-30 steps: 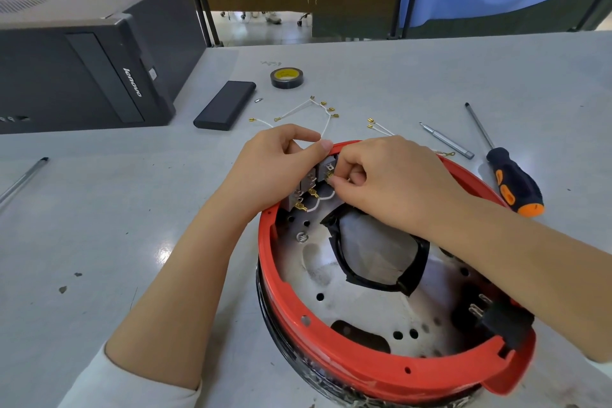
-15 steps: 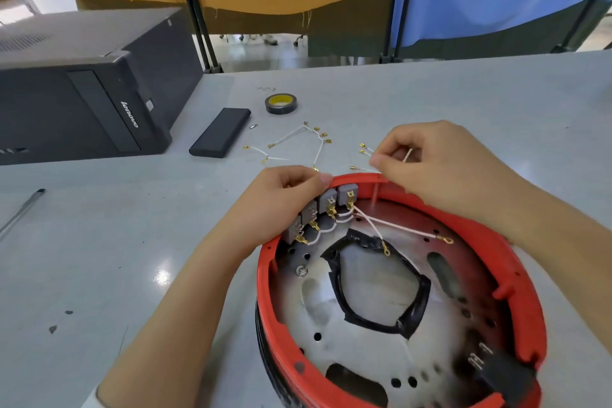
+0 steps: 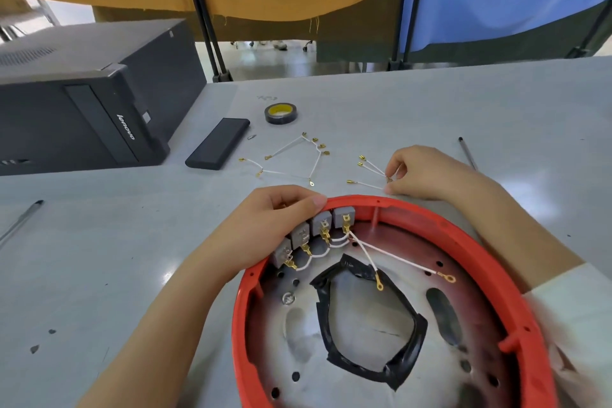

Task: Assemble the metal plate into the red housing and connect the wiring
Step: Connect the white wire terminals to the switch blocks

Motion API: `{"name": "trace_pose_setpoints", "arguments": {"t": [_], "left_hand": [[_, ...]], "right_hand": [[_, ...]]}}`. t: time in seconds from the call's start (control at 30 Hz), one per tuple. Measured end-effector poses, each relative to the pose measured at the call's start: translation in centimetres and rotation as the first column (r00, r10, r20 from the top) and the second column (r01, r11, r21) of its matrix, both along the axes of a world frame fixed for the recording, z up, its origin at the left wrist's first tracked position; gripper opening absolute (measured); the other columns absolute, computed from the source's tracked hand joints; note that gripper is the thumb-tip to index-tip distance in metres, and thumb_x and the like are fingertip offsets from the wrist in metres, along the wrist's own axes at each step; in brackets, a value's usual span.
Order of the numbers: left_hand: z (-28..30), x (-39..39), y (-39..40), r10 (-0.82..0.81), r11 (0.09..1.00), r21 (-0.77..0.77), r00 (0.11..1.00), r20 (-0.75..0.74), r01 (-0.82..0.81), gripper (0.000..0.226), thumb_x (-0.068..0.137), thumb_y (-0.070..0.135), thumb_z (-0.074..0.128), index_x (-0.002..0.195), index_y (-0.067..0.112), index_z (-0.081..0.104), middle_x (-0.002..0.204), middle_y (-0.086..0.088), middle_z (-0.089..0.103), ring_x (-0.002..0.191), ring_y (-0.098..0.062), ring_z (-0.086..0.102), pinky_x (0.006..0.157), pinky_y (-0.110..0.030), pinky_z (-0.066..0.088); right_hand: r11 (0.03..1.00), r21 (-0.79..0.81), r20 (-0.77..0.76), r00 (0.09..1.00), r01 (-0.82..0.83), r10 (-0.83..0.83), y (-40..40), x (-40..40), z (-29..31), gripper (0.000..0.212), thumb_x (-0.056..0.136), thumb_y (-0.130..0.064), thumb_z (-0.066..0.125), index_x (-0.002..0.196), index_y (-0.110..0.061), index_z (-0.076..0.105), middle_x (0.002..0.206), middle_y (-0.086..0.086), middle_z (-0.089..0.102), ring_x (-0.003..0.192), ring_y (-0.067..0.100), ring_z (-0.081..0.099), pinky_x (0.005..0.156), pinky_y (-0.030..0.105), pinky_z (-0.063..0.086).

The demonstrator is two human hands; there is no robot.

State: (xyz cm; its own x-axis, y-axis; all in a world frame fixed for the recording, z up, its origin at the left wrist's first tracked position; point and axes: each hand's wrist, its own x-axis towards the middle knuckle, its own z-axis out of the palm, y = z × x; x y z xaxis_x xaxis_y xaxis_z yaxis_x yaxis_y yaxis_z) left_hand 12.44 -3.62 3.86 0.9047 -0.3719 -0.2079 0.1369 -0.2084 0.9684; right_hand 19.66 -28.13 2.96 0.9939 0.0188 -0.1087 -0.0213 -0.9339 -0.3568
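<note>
Wiring step in hand. Plate (image 3: 364, 371) already seated inside housing (image 3: 440, 225), on desk (image 3: 99, 258) close below both hands.

Left hand (image 3: 265, 225): fingers curled over housing's far rim, thumb along rim edge, steadying; just under it, four grey switches (image 3: 314, 235) in a row against inner wall. Short white jumpers looping between switch terminals. Two longer leads (image 3: 390, 258) running from switch nearest right hand, ring ends lying loose on plate, unconnected.

Right hand (image 3: 427, 172): beyond rim, on desk, fingertips pinching one end of a wire bundle (image 3: 371, 172); three brass-tipped ends fanning out toward left. Exact wire count within pinch not clear.

Further left of right hand, another loose wire set (image 3: 298, 159) on desk, several brass terminals, tangled; count uncertain.

Next move, by judgement: lift pinched wires, carry back over rim, seat terminal on a switch tab while left hand braces. Calls for fine alignment; small terminals, tight row.

Also beyond hands: one tape roll (image 3: 280, 113), one black case (image 3: 217, 143), one computer (image 3: 82, 93). One rod (image 3: 467, 154) right of right hand; one more rod (image 3: 20, 222) far left of left hand.
</note>
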Motion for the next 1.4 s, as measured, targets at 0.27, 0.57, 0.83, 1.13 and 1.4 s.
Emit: {"name": "trace_pose_setpoints", "arguments": {"t": [0.27,0.57,0.83,1.13,1.4], "left_hand": [[-0.1,0.1,-0.1,-0.009,0.998,-0.056,1.000,-0.029,0.008,0.034,0.076,0.044,0.068,0.093,0.016,0.075,0.093,-0.025,0.073,0.070,-0.030,0.067,0.047,-0.027,0.048],[-0.2,0.1,-0.1,0.004,0.998,-0.063,1.000,-0.031,-0.006,0.033,0.075,0.043,0.067,0.094,0.017,0.076,0.091,-0.020,0.074,0.068,-0.026,0.070,0.046,-0.028,0.050],[-0.1,0.1,-0.2,0.004,0.999,-0.042,1.000,-0.023,-0.005,0.035,0.073,0.046,0.067,0.094,0.020,0.075,0.090,-0.018,0.075,0.070,-0.026,0.071,0.046,-0.028,0.050],[0.1,-0.1,-0.3,0.003,0.998,-0.062,0.999,-0.036,-0.005,0.035,0.073,0.044,0.067,0.094,0.017,0.075,0.090,-0.020,0.075,0.069,-0.027,0.070,0.045,-0.026,0.049],[0.1,-0.1,-0.3,0.003,0.999,-0.054,1.000,-0.027,-0.005,0.033,0.071,0.047,0.068,0.091,0.021,0.075,0.090,-0.019,0.075,0.070,-0.028,0.070,0.046,-0.027,0.049]], "right_hand": [[0.989,0.135,0.016,0.998,0.056,-0.058,-2.0,0.0,-0.7,0.009,0.082,-0.010,0.067,0.081,-0.017,0.073,0.065,-0.007,0.059,0.057,0.008,0.052,0.052,0.020,0.039],[0.979,0.206,-0.012,1.000,-0.002,0.005,-1.6,0.0,-1.0,0.022,0.083,-0.011,0.062,0.067,-0.027,0.066,0.062,-0.006,0.060,0.055,0.011,0.053,0.055,0.022,0.044],[0.959,0.250,0.058,0.991,-0.131,0.120,-0.6,-0.3,-1.3,0.011,0.083,-0.015,0.067,0.083,-0.026,0.070,0.078,-0.009,0.064,0.059,-0.002,0.052,0.049,0.002,0.036],[0.872,0.482,0.123,0.992,-0.081,0.024,-1.1,-0.3,-0.2,0.014,0.089,-0.008,0.062,0.098,-0.015,0.071,0.074,-0.005,0.054,0.051,-0.005,0.049,0.049,0.004,0.036],[0.818,0.566,0.038,0.994,-0.104,0.100,-0.5,-1.0,0.5,0.022,0.094,-0.004,0.054,0.098,-0.018,0.070,0.043,-0.023,0.050,0.037,0.001,0.037,0.039,0.012,0.033]]}}
